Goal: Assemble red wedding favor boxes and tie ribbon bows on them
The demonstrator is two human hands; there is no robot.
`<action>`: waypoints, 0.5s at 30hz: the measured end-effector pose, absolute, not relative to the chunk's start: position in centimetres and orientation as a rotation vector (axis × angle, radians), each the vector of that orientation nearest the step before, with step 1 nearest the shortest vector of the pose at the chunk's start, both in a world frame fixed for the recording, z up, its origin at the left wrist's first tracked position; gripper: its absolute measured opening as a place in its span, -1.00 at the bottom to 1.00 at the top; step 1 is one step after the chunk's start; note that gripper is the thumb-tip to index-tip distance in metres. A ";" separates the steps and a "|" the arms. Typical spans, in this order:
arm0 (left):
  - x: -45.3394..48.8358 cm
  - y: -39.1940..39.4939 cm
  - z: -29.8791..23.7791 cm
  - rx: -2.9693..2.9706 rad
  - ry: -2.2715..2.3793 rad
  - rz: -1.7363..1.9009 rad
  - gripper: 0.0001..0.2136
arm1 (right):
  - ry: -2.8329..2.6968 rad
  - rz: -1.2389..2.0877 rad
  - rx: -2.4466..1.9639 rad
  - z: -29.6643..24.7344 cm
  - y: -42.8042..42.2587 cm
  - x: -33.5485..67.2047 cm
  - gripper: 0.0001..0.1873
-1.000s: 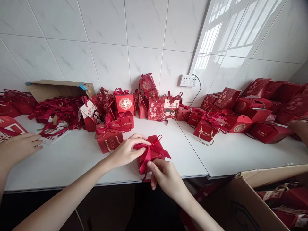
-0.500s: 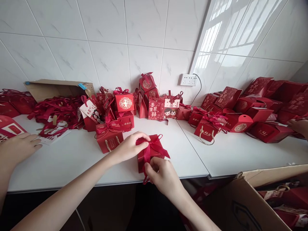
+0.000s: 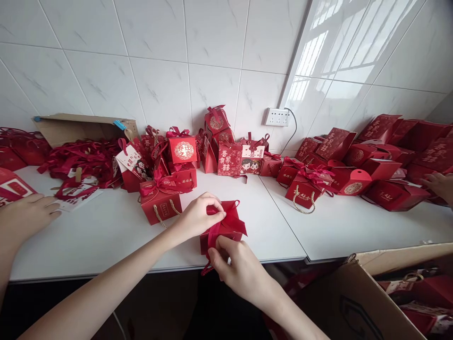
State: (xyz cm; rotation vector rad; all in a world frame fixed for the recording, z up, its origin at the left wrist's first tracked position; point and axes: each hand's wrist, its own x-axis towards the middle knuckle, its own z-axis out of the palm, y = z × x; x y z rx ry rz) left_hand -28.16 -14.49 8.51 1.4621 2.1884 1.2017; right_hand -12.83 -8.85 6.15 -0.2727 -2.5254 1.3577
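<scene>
A small red gift box [image 3: 204,243] stands near the table's front edge, with a red ribbon [image 3: 231,219] across its top. My left hand [image 3: 201,215] reaches over the box from the left, thumb and fingers pinched on the ribbon at the bow. In front of the box, my right hand [image 3: 231,259] is closed on the ribbon where it hangs down the near side. The knot is partly covered by my fingers. Left of my hands sits another red gift box [image 3: 155,208] with a tied bow and rope handles.
Red boxes [image 3: 354,165] crowd the table's right rear. A ribbon pile [image 3: 81,163] spills from a cardboard box [image 3: 85,123] at left. Another person's hand [image 3: 30,217] rests at far left; someone's hand [image 3: 439,184] touches boxes at far right. A carton [image 3: 354,293] stands lower right.
My left fingers have shifted slightly right over the bow. My right hand has moved a little down and left with the ribbon, and the box has turned slightly.
</scene>
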 end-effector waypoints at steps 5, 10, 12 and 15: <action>-28.2 -14.5 8.5 1.465 2.172 1.174 -0.88 | -2.520 1.520 -0.249 6.4 -9.2 -12.7 -0.73; -28.1 -14.5 8.7 1.474 2.177 1.169 -0.88 | -2.542 1.615 -0.134 6.8 -8.9 -12.4 -0.75; -28.1 -14.5 8.8 1.478 2.168 1.167 -0.87 | -2.568 1.721 -0.068 7.0 -8.2 -11.9 -0.73; -28.1 -14.5 8.8 1.504 2.149 1.158 -0.86 | -2.529 1.841 -0.229 7.1 -6.4 -10.8 -0.56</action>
